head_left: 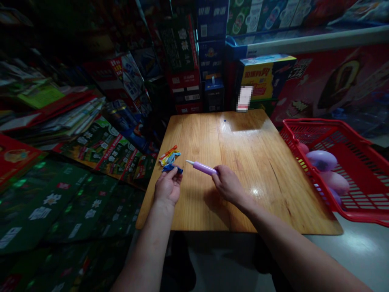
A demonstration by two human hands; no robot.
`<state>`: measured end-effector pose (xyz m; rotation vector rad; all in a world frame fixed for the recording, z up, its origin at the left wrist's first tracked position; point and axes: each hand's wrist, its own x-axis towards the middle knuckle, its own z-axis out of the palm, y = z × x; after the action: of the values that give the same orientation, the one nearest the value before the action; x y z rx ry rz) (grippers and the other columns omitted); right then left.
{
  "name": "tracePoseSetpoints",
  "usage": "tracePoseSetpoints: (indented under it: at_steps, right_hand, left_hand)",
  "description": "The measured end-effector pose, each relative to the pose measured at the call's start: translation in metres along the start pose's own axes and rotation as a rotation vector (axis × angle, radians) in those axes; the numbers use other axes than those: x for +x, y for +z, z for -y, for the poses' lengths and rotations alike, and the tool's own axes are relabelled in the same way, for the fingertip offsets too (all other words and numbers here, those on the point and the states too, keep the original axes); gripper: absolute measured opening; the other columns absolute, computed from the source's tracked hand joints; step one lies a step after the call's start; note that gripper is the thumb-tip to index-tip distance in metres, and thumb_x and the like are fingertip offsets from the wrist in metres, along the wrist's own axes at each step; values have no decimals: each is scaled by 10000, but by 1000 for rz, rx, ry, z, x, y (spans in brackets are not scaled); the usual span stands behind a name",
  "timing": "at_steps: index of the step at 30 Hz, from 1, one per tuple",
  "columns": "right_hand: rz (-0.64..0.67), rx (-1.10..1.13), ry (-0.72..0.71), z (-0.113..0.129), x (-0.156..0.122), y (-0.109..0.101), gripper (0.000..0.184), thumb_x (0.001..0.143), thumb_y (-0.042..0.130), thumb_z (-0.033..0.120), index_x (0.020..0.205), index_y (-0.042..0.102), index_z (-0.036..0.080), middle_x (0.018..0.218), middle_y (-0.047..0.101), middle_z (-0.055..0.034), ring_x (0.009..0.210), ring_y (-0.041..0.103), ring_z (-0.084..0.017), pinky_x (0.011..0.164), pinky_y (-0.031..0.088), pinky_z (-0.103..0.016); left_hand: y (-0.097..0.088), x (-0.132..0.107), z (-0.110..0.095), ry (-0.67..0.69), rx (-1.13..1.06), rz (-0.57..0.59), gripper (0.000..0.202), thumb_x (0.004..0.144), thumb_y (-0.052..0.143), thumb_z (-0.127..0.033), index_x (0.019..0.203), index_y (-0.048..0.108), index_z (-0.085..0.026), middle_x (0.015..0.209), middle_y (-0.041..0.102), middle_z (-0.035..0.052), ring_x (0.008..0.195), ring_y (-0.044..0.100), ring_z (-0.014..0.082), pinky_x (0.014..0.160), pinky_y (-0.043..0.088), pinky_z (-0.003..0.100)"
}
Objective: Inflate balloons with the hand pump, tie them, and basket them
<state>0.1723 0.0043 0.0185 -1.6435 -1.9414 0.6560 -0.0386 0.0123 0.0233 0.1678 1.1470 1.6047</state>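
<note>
Between the thumb and fingers of my left hand [168, 187] is a deflated blue balloon [172, 168], held over the left part of the wooden table [243, 162]. My right hand [227, 184] is closed around the rear of a purple balloon pump [204, 168]. The pump's pale pointed nozzle is turned left toward the blue balloon, with a gap between them. Just beyond my left fingers lies a small heap of limp balloons [169, 155] in orange, yellow and light blue.
A red plastic basket [337, 125] with inflated purple and pink balloons [334, 182] stands at the table's right. Green cartons [54, 202] are stacked on the left. A yellow and blue box [258, 79] and other cartons stand behind the table. A tiny blue object [225, 120] lies near the far edge.
</note>
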Motion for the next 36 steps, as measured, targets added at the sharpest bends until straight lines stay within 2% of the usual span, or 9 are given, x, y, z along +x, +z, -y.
tracePoseSetpoints:
  at_steps: [5, 11, 27, 36]
  right_hand:
    - [0, 99, -44, 2, -20, -19, 163, 946, 475, 285, 969, 595, 177, 821, 625, -55, 738, 559, -176, 660, 379, -288]
    - [39, 113, -73, 5, -34, -21, 122, 913, 513, 267, 955, 591, 183, 824, 621, -51, 729, 552, -171, 643, 379, -281]
    - [27, 112, -43, 0, -34, -21, 129, 914, 517, 276, 942, 600, 182, 817, 629, -57, 712, 552, -167, 620, 371, -274]
    - [31, 124, -47, 1, -34, -21, 137, 919, 513, 284, 957, 597, 183, 825, 628, -60, 715, 554, -170, 619, 373, -275]
  left_hand:
    - [-4, 8, -7, 28, -14, -36, 223, 782, 613, 37, 869, 677, -158, 810, 701, 8, 680, 666, 84, 620, 514, 191]
    - [0, 9, -1, 20, -8, -43, 225, 775, 614, 38, 871, 668, -158, 792, 695, 10, 660, 661, 85, 603, 508, 185]
    - [9, 6, 18, -1, 8, 20, 196, 788, 627, 7, 891, 679, -151, 803, 701, 24, 674, 662, 90, 619, 518, 193]
    - [14, -4, 22, -20, 10, 38, 187, 793, 618, 11, 877, 676, -145, 794, 691, 20, 682, 659, 88, 630, 522, 192]
